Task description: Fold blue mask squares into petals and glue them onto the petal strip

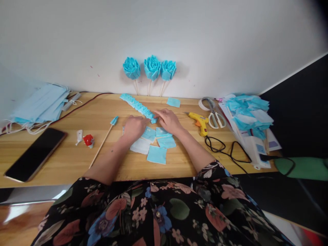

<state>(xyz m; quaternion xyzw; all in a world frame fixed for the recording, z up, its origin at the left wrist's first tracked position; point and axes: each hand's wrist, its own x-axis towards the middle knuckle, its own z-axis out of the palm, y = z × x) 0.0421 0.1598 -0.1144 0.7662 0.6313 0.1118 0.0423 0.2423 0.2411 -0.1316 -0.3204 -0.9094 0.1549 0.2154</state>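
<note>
A row of overlapping, folded light-blue fabric petals runs slantwise across the wooden table. At its near end, my left hand has curled fingers, with the fingertips at a folded blue petal. My right hand reaches the same petal from the other side, its thumb and index finger at it. Just below my hands lie several cut blue squares and a whitish piece, partly under my left hand. Left of them rests a wooden stick with a small blue bud at its tip.
Three blue flowers on sticks lean against the wall. To the right are a yellow glue gun, scissors, tape, blue scraps and a power strip. Face masks, a phone and a red item lie left.
</note>
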